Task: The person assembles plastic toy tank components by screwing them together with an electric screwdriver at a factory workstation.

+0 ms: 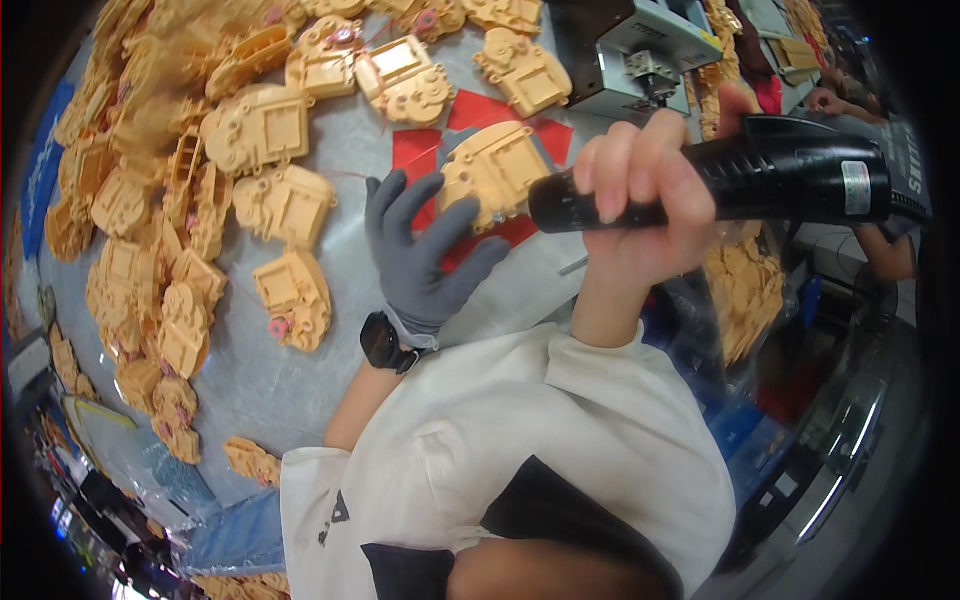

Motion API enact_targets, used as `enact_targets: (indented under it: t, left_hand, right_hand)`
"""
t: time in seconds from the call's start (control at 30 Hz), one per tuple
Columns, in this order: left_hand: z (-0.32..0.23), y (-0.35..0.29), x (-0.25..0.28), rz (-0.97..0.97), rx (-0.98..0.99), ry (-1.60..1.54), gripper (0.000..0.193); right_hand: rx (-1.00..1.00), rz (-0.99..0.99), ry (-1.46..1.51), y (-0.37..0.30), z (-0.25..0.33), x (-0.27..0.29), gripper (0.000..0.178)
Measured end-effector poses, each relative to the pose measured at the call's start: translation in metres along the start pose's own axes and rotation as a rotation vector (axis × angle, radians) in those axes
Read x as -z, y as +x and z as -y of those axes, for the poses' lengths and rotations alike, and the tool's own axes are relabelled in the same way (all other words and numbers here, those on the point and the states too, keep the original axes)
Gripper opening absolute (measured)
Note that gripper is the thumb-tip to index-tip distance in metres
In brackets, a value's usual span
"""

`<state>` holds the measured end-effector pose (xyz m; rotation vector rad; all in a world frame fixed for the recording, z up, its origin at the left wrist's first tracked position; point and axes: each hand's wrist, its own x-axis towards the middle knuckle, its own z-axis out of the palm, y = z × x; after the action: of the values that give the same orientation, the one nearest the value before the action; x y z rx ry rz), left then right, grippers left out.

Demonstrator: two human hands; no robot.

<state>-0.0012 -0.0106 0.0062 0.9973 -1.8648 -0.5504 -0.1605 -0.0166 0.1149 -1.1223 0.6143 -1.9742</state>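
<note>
My bare right hand [645, 190] is wrapped round a black electric screwdriver [790, 175], held nearly level with its narrower end to the left. No bit can be made out at that end. Just left of it, a cream-yellow plastic housing [495, 170] with a square recess lies over red patches [555, 140] on the table. My left hand [425, 250], in a grey glove, is spread open at the housing's lower left edge. Whether its fingertips touch the housing I cannot tell. A black watch [385, 342] is on the left wrist.
Several similar housings [265, 130] lie across the metal table [310, 385], heaped at the left, some with small pink parts [280, 327]. A grey machine [650, 60] stands at the back right. Beneath the screwdriver side is a bag of housings [745, 285]. Another person's arm [885, 250] shows at the far right.
</note>
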Motion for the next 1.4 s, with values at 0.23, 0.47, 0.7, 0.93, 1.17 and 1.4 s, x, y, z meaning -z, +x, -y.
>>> enact_targets:
  t: [0.23,0.47,0.7,0.93,1.17,1.4]
  left_hand:
    - [0.004,-0.003,-0.002,-0.026,0.017,0.057,0.061]
    - [0.011,-0.002,-0.006,0.098,0.001,-0.011,0.08]
    - [0.014,-0.002,-0.009,0.1,-0.007,-0.007,0.075]
    - [0.013,-0.003,-0.008,0.105,0.023,-0.005,0.074]
    - [0.013,-0.002,-0.013,0.091,0.056,0.027,0.075]
    - [0.014,-0.002,-0.014,0.078,0.073,0.001,0.077]
  right_hand:
    - [-0.059,0.044,-0.124,-0.012,-0.013,-0.006,0.061]
    - [-0.022,-0.052,-0.187,-0.027,-0.016,-0.014,0.066]
    - [-0.032,-0.021,-0.277,-0.029,-0.026,-0.014,0.064]
    - [-0.035,-0.01,-0.279,-0.027,-0.031,-0.013,0.062]
    - [-0.04,0.056,-0.301,-0.03,-0.035,-0.014,0.06]
    - [0.0,0.141,-0.307,-0.031,-0.039,-0.013,0.054]
